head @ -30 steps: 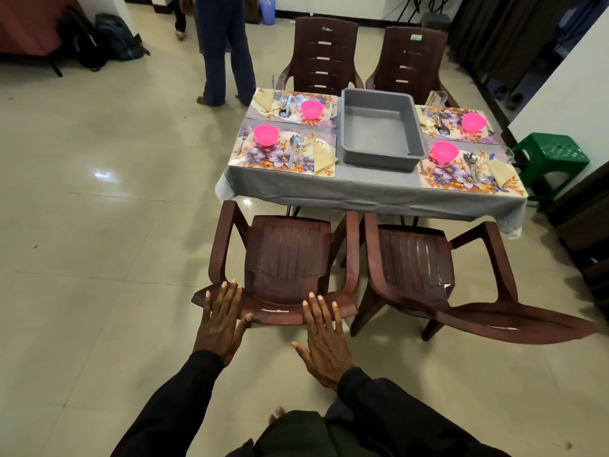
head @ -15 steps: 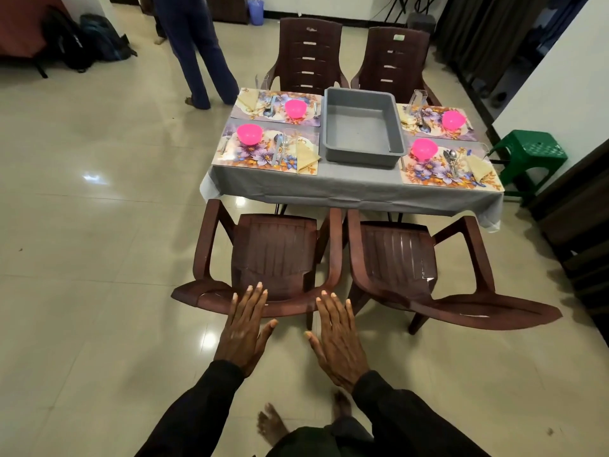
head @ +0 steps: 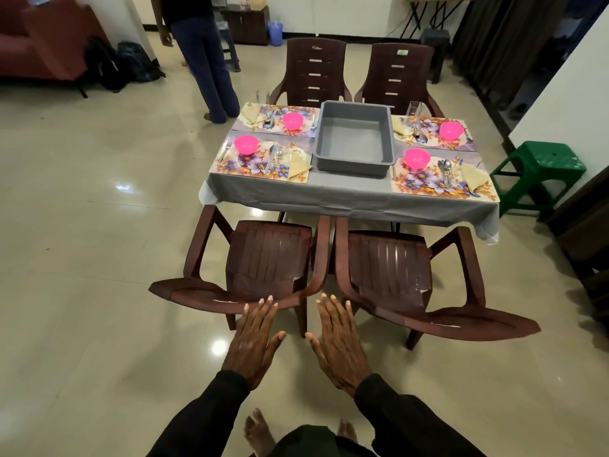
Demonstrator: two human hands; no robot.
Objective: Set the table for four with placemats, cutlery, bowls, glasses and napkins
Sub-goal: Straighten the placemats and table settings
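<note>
Four flowered placemats (head: 250,167) lie on the grey-clothed counter (head: 346,196) in the upper middle of the frame, two at its left end and two at its right. Each carries a pink bowl (head: 246,144), a folded yellow napkin (head: 298,166) and cutlery (head: 275,157). A clear glass (head: 414,111) stands at the far edge of the upper right mat. The other glasses are too faint to make out with certainty. Between the two pairs of mats sits a grey tub (head: 352,166) with nothing in it. Two brown chairs (head: 263,258) face the counter's near side, and two more stand at its far side. In the lower middle of the frame both hands are held out flat, palms down, fingers straight, holding nothing. The left hand (head: 255,341) has its fingertips over the back rail of the left near chair, though contact cannot be told. The right hand (head: 339,341) lies between the two near chairs. A green stool (head: 540,163) stands at the right, and another person (head: 204,61) stands at the upper left.
</note>
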